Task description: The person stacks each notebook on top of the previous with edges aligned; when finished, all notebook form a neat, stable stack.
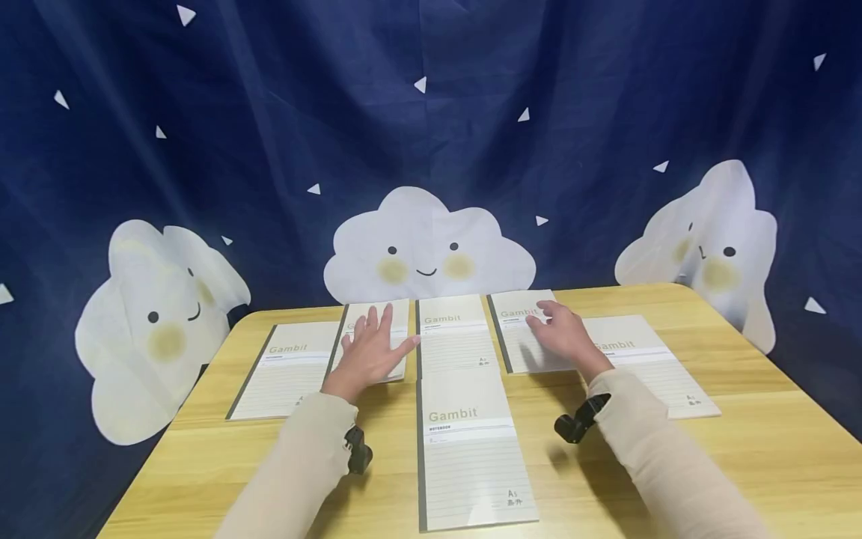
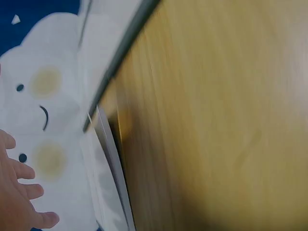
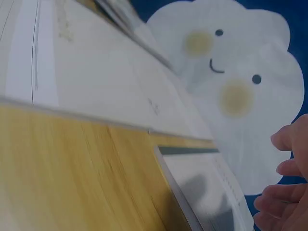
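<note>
Several white A5 Gambit notebooks with dark spines lie on the table. My left hand (image 1: 370, 350), fingers spread, is over the back-left notebook (image 1: 399, 369); whether it touches the cover I cannot tell. Over the back-right notebook (image 1: 517, 346) hovers my right hand (image 1: 566, 333), its fingers loosely bent and its shadow falling on the cover. Between the hands lies the back-middle notebook (image 1: 454, 337), and nearer to me the front-middle notebook (image 1: 474, 464) meets its lower edge. Neither hand holds anything; the left wrist view shows the left hand's fingers (image 2: 33, 191) apart.
One notebook (image 1: 279, 374) lies at the far left and another (image 1: 656, 367) at the right, partly behind my right forearm. The wooden table (image 1: 761, 457) ends at a dark blue curtain (image 1: 431, 135) with printed clouds. A black wrist camera (image 1: 581, 421) sits on the right sleeve.
</note>
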Motion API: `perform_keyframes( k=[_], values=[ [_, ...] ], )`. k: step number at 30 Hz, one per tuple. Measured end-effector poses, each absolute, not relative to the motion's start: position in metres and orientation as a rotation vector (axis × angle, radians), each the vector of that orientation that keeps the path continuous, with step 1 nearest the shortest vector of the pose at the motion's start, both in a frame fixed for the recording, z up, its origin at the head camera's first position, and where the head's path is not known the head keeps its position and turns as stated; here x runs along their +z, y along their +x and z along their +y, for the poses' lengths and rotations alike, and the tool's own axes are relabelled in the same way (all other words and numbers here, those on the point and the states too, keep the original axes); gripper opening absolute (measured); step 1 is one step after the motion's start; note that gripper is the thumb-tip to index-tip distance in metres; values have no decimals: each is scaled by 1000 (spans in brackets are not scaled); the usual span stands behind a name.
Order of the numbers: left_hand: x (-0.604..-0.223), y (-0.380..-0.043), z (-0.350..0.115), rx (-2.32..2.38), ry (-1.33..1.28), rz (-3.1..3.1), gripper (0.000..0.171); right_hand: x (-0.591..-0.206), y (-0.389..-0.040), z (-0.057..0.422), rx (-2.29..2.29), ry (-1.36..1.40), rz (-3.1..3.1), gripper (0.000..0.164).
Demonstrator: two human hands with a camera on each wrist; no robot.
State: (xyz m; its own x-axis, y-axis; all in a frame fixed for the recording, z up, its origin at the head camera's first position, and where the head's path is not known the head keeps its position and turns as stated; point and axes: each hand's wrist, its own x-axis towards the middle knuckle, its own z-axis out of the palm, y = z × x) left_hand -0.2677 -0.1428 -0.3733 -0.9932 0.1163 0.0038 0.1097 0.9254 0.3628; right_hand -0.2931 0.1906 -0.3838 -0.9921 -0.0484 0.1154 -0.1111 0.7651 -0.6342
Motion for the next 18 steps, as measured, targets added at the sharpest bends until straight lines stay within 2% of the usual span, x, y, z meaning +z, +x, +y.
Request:
perform_keyframes(
  k=[4, 11, 18],
  values=[
    [-377, -260, -133, 711, 199, 3069, 87, -387, -287, 186, 1083, 156, -2831, 53],
    [-385, -241, -121, 1033, 252, 3063, 65, -392, -272, 174, 1216, 143, -2822, 52],
    [-393, -229, -114, 1298, 211, 2938, 54, -399, -261, 170, 1313, 128, -2803, 51]
  ],
)
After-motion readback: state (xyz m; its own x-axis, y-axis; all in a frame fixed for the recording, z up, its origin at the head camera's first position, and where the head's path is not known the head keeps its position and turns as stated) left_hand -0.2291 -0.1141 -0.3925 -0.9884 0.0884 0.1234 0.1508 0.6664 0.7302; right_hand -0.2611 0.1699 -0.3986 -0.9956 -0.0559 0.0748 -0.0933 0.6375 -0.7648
